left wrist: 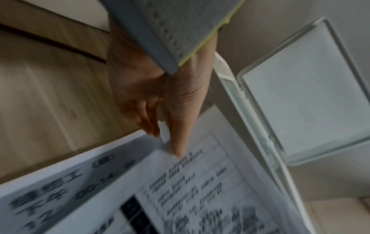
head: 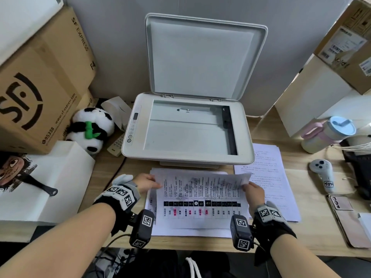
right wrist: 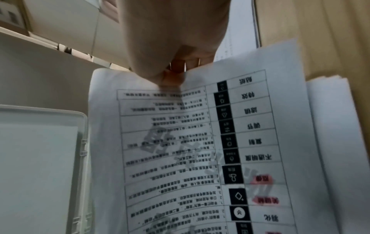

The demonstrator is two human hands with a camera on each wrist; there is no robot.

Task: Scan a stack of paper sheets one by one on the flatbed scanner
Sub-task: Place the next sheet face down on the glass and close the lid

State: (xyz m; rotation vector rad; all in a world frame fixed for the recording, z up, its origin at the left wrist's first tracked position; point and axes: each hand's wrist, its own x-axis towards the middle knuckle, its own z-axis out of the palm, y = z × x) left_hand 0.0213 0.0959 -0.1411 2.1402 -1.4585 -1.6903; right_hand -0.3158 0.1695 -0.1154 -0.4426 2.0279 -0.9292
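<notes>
A printed sheet (head: 200, 195) with a table, black icons and pink marks is held just above the paper stack (head: 190, 231) at the desk's front. My left hand (head: 148, 182) pinches its left edge; in the left wrist view the thumb lies on the sheet (left wrist: 200, 182). My right hand (head: 252, 189) pinches the right edge, which curls up, as the right wrist view shows on the sheet (right wrist: 200, 142). The white flatbed scanner (head: 186, 155) stands behind with its lid (head: 202, 57) raised and its glass (head: 186, 133) bare.
A second pile of text pages (head: 267, 177) lies right of the stack. A panda plush (head: 90, 129) and cardboard boxes (head: 40, 77) crowd the left. A lidded cup (head: 329, 133), a white controller (head: 323, 173) and a phone (head: 349, 219) sit at the right.
</notes>
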